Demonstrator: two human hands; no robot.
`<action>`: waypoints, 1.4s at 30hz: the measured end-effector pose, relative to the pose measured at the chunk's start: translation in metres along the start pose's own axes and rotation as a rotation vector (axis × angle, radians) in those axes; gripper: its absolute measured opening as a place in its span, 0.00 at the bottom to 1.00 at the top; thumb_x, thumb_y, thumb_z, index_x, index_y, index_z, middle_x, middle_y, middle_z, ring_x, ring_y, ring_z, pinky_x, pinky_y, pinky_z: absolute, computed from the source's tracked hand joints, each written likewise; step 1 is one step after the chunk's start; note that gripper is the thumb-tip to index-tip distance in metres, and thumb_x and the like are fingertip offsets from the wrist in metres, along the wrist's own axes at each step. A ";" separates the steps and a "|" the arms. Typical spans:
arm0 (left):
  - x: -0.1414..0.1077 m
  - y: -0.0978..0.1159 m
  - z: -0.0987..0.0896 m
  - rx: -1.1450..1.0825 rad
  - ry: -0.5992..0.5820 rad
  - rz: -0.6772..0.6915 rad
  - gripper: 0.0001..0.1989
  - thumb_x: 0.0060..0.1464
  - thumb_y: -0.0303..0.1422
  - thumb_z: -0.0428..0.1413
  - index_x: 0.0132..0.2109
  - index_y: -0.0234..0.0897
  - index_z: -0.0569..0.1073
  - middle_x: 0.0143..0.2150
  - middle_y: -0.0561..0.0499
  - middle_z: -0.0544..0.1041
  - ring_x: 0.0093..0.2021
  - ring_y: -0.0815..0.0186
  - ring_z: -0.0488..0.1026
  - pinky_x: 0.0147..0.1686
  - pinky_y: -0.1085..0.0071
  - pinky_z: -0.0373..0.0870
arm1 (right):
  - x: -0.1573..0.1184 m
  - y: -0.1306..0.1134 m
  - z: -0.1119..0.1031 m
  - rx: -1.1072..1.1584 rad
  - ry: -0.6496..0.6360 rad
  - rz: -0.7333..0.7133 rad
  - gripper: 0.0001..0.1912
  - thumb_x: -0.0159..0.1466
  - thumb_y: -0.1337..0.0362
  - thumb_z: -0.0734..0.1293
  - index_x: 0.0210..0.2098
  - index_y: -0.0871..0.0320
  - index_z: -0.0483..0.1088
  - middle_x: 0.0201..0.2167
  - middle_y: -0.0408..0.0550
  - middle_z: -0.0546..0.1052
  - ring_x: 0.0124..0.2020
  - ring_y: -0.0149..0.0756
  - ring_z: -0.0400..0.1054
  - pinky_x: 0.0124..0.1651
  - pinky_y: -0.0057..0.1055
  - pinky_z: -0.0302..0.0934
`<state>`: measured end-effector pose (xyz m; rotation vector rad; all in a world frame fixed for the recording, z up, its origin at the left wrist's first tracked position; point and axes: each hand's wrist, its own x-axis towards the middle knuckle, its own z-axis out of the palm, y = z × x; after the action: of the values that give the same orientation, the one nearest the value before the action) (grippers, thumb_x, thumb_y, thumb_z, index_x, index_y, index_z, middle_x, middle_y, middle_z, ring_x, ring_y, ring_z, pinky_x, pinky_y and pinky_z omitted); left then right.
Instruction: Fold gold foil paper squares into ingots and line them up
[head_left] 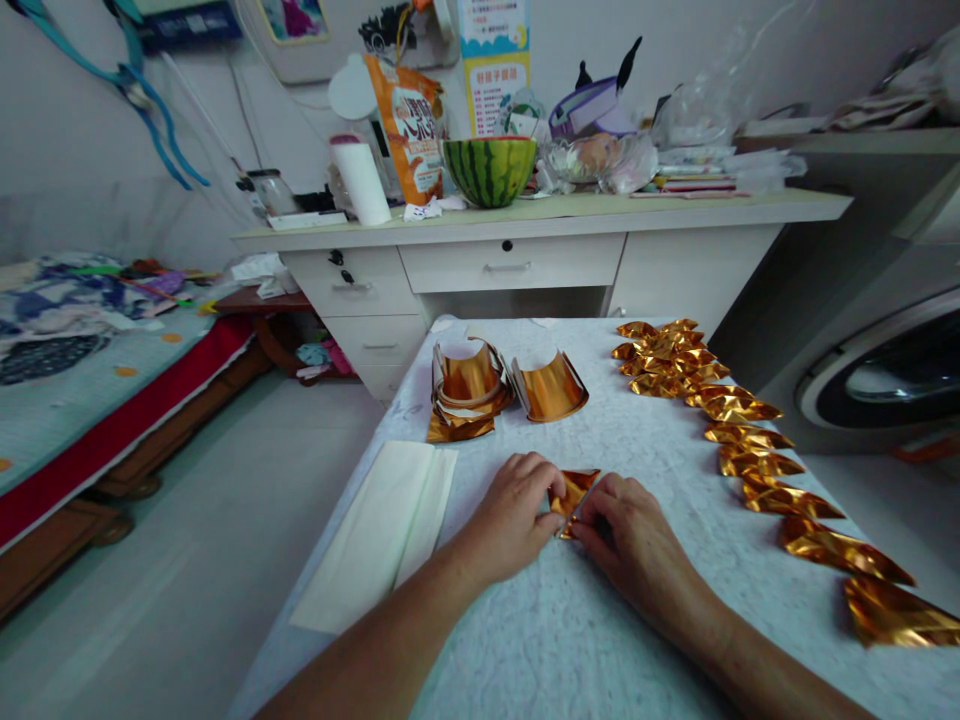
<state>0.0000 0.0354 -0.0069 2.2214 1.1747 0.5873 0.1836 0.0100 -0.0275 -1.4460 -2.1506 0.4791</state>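
Between my two hands is a small sheet of gold foil paper [576, 488], partly folded, low over the cloth-covered table. My left hand [517, 510] pinches its left side between thumb and fingers. The fingers of my right hand [626, 520] close on its right side and lower edge; the fingertips partly hide the fold. Beyond my hands stand curled stacks of gold foil sheets, one on the left [469, 385] and one on the right [553, 388]. Folded gold foil pieces [750, 462] lie in a long row along the table's right side.
Pale paper sheets [375, 535] lie left of my left arm. The table's cloth [510, 640] runs back to a white desk [517, 262] bearing a watermelon half [489, 170], an orange pouch [409, 130] and a paper roll [361, 180]. A washing machine [847, 260] stands right, a bed [97, 400] left.
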 end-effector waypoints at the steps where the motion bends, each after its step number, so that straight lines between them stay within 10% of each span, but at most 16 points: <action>1: 0.000 0.000 0.001 0.012 -0.002 0.004 0.07 0.53 0.22 0.53 0.37 0.39 0.68 0.41 0.52 0.71 0.46 0.62 0.66 0.47 0.67 0.63 | 0.000 0.000 0.000 0.000 0.004 -0.003 0.06 0.60 0.68 0.65 0.27 0.57 0.70 0.30 0.48 0.71 0.33 0.39 0.64 0.36 0.35 0.56; 42: -0.009 0.011 0.002 0.065 -0.104 -0.036 0.05 0.56 0.24 0.52 0.38 0.40 0.66 0.41 0.52 0.69 0.46 0.62 0.64 0.47 0.66 0.62 | -0.003 -0.009 -0.002 -0.182 -0.040 0.061 0.01 0.62 0.67 0.65 0.33 0.57 0.69 0.34 0.50 0.70 0.36 0.43 0.62 0.38 0.38 0.54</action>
<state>0.0037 0.0224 -0.0023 2.2515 1.1929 0.4197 0.1786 0.0039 -0.0212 -1.6166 -2.2347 0.3440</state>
